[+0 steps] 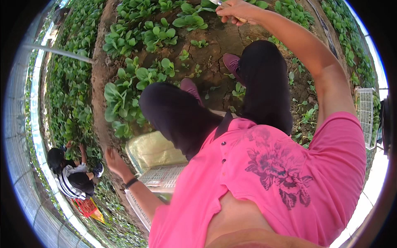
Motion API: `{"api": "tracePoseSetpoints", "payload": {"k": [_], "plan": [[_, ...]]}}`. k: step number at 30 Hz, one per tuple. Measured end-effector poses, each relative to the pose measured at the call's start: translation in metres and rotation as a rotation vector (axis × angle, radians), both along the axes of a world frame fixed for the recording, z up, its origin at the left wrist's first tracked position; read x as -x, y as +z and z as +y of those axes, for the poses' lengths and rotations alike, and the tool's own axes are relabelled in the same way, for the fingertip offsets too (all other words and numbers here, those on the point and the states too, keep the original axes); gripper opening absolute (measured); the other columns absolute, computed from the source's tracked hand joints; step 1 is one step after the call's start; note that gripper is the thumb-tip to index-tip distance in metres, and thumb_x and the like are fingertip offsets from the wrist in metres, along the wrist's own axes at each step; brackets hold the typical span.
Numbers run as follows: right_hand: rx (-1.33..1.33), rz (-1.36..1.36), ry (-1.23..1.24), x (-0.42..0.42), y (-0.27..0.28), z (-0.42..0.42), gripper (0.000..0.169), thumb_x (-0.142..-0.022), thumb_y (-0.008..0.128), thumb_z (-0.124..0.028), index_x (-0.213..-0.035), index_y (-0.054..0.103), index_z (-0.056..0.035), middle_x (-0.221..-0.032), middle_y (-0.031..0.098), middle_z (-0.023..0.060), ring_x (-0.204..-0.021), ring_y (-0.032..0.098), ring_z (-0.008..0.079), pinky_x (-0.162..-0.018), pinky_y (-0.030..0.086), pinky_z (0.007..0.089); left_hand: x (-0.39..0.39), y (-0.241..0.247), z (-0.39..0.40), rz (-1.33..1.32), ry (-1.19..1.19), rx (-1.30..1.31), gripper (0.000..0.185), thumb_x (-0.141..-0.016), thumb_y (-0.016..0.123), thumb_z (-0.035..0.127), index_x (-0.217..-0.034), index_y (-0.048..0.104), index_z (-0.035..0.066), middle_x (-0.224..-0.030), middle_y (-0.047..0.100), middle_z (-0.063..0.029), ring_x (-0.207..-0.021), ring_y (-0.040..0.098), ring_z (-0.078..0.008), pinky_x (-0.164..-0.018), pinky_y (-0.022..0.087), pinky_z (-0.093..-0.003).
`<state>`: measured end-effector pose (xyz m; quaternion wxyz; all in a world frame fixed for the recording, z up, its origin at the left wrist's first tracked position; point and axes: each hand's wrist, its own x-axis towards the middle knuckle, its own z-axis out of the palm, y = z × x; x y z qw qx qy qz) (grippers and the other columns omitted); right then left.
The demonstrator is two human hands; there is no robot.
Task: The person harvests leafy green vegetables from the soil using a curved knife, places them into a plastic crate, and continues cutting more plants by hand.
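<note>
At the top of the head view, my right hand (241, 11) grips the wooden handle of a knife (243, 20). Its pale blade runs to the picture's upper edge and is partly cut off. Beneath that hand are leafy green plants (190, 20) rooted in cracked brown soil. My left hand (115, 163), with a dark band at the wrist, hangs at my left side over the dirt path, its fingers partly curled. Next to it stands a white plastic crate (162, 177) with a yellowish-green plastic sheet or bag (153, 148) at its far side. My body hides part of both.
Small seedlings (200, 43) grow around my shoes. Another person (73, 178) crouches among plants at left, beside a red crate (84, 207). A metal pole (59, 51) crosses the left side. At far right stands a white crate of greens (364, 117).
</note>
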<state>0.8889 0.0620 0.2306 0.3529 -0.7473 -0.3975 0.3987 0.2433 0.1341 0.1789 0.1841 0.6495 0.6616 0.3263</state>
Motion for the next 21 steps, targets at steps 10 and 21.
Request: {"api": "tracePoseSetpoints", "payload": {"k": [10,21], "plan": [[0.368,0.234,-0.178,-0.107,-0.166,0.007,0.023,-0.085,0.066,-0.016,-0.093,0.055,0.0026,-0.063,0.056,0.0067,-0.041,0.041,0.0085,-0.033,0.030,0.0230,-0.405,-0.017,0.140,0.293,-1.340,0.171,0.052,-0.083,0.067,0.014,-0.132,0.050,0.008,-0.124,0.059,-0.0160,-0.114,0.057,-0.0284,-0.094,0.045,-0.0354],[0.110,0.492,-0.756,-0.162,-0.338,0.046,0.035,-0.088,0.056,-0.034,-0.081,0.055,0.0011,-0.065,0.054,0.0076,-0.047,0.049,0.0164,-0.040,0.037,0.0316,-0.731,-0.196,0.141,0.791,-1.902,0.007,0.051,-0.079,0.062,0.012,-0.127,0.050,0.005,-0.134,0.049,-0.0148,-0.116,0.053,-0.0308,-0.095,0.046,-0.0408]]}}
